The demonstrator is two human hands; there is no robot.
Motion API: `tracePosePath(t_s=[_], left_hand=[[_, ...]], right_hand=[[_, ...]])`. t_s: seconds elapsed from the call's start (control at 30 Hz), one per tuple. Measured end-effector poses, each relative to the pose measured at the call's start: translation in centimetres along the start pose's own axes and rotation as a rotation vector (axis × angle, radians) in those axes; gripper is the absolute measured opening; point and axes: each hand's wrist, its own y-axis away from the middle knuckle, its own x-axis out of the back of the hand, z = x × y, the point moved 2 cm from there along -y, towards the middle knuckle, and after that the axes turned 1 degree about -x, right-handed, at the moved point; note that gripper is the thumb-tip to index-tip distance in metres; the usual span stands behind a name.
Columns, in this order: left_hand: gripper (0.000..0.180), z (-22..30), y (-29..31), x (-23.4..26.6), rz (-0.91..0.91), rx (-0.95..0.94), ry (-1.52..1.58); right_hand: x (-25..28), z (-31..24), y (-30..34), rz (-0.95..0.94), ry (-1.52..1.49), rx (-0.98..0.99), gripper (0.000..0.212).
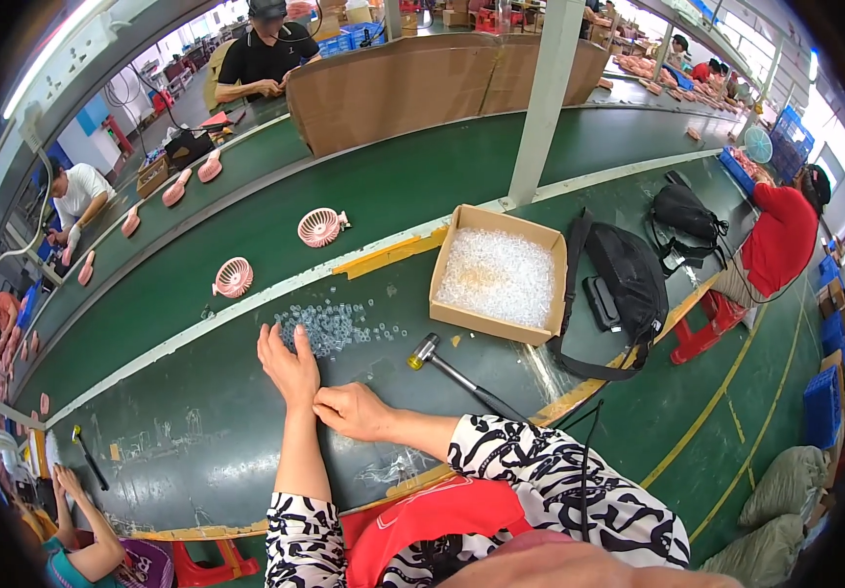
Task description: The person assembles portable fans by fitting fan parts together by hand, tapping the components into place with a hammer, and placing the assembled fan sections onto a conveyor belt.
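My left hand is raised palm-up at the near edge of a loose pile of small clear plastic pieces, with its fingers spread and no object in it. Against the left wrist rests my right hand, its fingers curled into a fist; whatever is inside them, if anything, is hidden. To the right of the pile lies a hammer with a yellow-tipped head and a dark handle. Behind it, an open cardboard box is filled with more clear pieces.
Two pink fan housings lie on the green conveyor belt beyond the bench. A black bag sits right of the box, near a metal post. Co-workers sit around the line, one in a red shirt at right.
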Motion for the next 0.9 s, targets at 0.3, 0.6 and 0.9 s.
tracePosePath(t_s=[0.3, 0.6, 0.9], left_hand=[[0.048, -0.27, 0.24, 0.11, 0.005, -0.019, -0.017], [0.046, -0.26, 0.12, 0.01, 0.009, -0.026, -0.021], [0.046, -0.26, 0.22, 0.05, 0.004, -0.021, -0.025]], right_hand=[[-0.18, 0.67, 0.30, -0.004, -0.005, 0.002, 0.012], [0.14, 0.47, 0.11, 0.006, -0.023, 0.024, 0.012], [0.16, 0.52, 0.16, 0.006, -0.042, 0.017, 0.012]])
